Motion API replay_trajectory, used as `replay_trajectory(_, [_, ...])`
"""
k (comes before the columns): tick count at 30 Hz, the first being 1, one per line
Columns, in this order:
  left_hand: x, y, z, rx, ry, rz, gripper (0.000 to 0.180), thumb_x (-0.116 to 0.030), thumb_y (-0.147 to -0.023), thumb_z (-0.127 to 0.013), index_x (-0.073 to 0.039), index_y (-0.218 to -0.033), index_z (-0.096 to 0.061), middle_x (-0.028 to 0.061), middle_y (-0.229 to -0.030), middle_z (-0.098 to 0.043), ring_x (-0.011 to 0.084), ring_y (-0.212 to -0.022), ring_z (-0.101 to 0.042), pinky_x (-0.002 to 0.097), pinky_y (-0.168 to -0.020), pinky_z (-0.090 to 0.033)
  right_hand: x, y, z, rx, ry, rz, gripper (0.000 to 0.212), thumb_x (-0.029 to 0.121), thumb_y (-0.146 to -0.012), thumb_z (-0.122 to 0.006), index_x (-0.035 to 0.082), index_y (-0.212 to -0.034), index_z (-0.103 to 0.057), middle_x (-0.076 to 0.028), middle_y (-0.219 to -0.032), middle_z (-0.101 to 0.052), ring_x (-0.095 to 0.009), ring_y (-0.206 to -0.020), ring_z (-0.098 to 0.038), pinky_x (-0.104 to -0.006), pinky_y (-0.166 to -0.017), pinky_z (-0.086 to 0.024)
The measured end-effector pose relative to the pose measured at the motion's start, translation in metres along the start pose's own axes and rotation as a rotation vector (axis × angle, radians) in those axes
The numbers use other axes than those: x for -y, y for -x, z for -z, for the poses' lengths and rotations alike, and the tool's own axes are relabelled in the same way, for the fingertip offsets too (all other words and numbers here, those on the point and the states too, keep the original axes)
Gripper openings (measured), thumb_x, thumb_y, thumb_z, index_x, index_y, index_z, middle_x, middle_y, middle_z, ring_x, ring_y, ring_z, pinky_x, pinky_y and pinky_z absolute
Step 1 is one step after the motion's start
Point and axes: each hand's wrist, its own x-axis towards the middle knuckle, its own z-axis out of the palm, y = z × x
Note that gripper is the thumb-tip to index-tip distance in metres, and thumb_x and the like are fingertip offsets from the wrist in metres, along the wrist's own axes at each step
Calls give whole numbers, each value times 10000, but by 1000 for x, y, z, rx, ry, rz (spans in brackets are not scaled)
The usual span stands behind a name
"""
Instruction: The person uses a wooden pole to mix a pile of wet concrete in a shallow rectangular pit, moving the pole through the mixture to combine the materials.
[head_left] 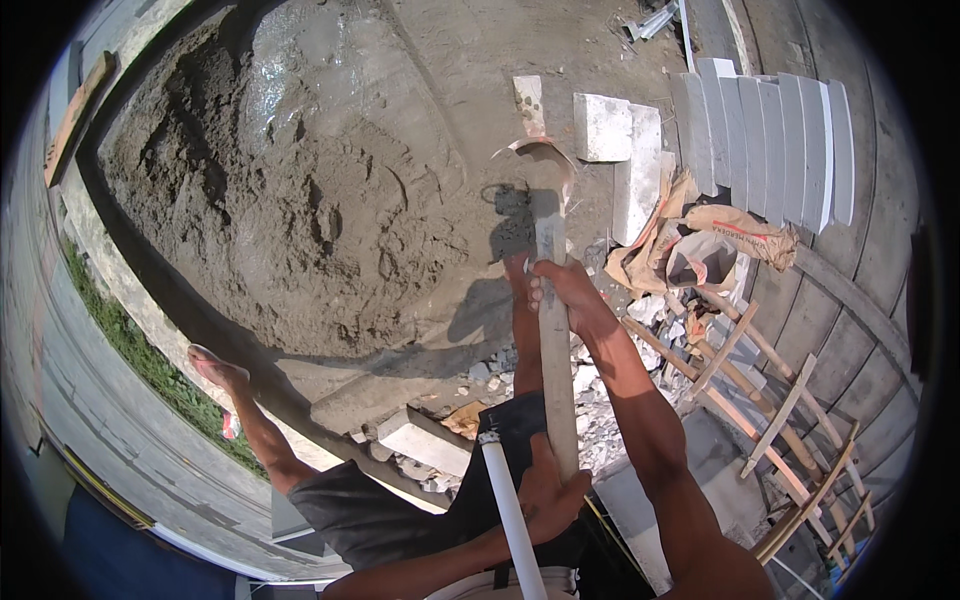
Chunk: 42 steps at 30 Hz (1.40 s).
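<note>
Both my hands grip the long wooden handle (555, 370) of what looks like a hoe. My right hand (560, 285) is closed round the handle at its far part. Lower down, close to my body, my left hand (555, 495) is wrapped round the near end. A rounded metal edge (553, 160) shows at the far end of the handle; most of the blade cannot be made out. Left of it spreads a large heap of wet grey mortar (330, 230), rough and lumpy, with a shiny wet patch (290, 70) at the back.
My left foot (218, 368) rests on the pale kerb (130, 265). Right of the handle lie white blocks (632, 150), torn paper sacks (700, 245), rubble (610, 400) and a wooden ladder-like frame (760, 380). Stacked grey slabs (765, 145) stand behind. A white tube (512, 520) rises near my left hand.
</note>
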Motion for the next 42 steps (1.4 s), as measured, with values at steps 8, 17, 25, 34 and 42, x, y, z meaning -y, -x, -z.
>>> replay_trajectory(8, [66,-166,90,-205,-924,-262,563,-278,-744,-690,-54,-1211,-470,280,-806,-662,469,-777,-667,549,-743,-538,-26,-90,55,-342,-101,477,133,31,-841,-569,51,-962,-516,-43,-674,-517,-159,-498,-526,-321,-456,-468])
replay_trajectory(17, [87,-242,166,-211,-1113,-321,620,-293,-752,-733,-79,-1272,-472,245,-804,-682,439,-817,-678,526,-754,-538,-54,-117,38,-523,-224,608,545,-24,-828,-589,74,-1301,-337,-108,-894,-549,-176,-601,-557,-322,-544,-504])
replay_trajectory(25, [98,-159,195,-262,-805,-500,541,-224,-776,-710,-74,-1237,-469,266,-807,-669,469,-849,-655,541,-773,-508,-33,-37,-52,-329,-188,754,616,-40,-852,-562,104,-1385,-288,-115,-964,-562,-161,-701,-585,-290,-558,-501])
replay_trajectory(34, [20,-156,339,-447,-302,-613,416,-71,-799,-616,70,-1162,-472,261,-756,-635,331,-664,-672,441,-610,-500,51,-184,-299,-41,172,712,219,81,-884,-640,-22,-949,-458,-83,-691,-524,-183,-500,-540,-344,-437,-464])
replay_trajectory(42, [126,-104,373,-724,-173,-207,376,-127,-825,-627,113,-1072,-475,309,-809,-647,409,-746,-691,459,-671,-527,-182,-266,-400,59,464,125,299,13,-883,-604,-105,-1100,-435,-111,-709,-516,-223,-513,-543,-416,-429,-460])
